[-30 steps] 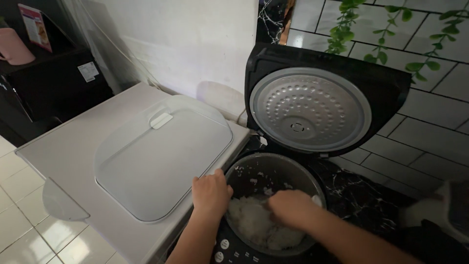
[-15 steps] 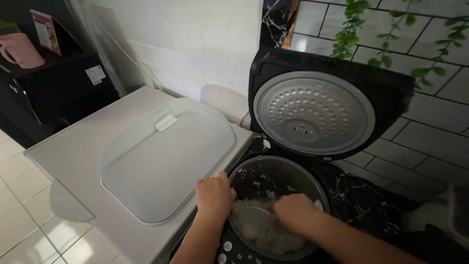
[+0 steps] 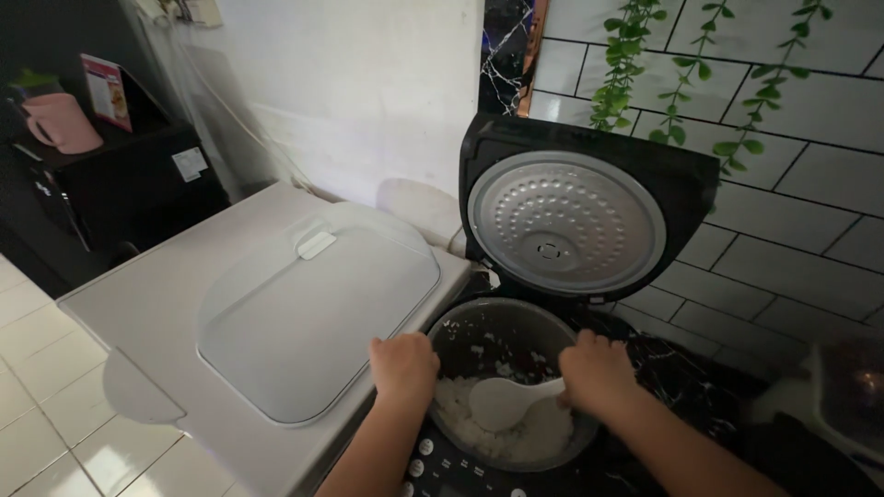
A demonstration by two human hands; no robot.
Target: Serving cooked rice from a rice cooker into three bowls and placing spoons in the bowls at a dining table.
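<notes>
Right now my right hand [image 3: 597,370] is closed around the handle of a white rice paddle [image 3: 500,401], whose blade lies on the cooked rice [image 3: 516,434] inside the rice cooker pot [image 3: 497,333]. My left hand [image 3: 402,366] curls over the pot's left rim, gripping it. Behind, the cooker lid [image 3: 564,213] stands open, and a white appliance [image 3: 313,304] sits just left.

A single head-worn view looks steeply down and forward — close over the open rice cooker [image 3: 516,387] at bottom centre, the tiled wall [image 3: 792,193] beyond.
</notes>
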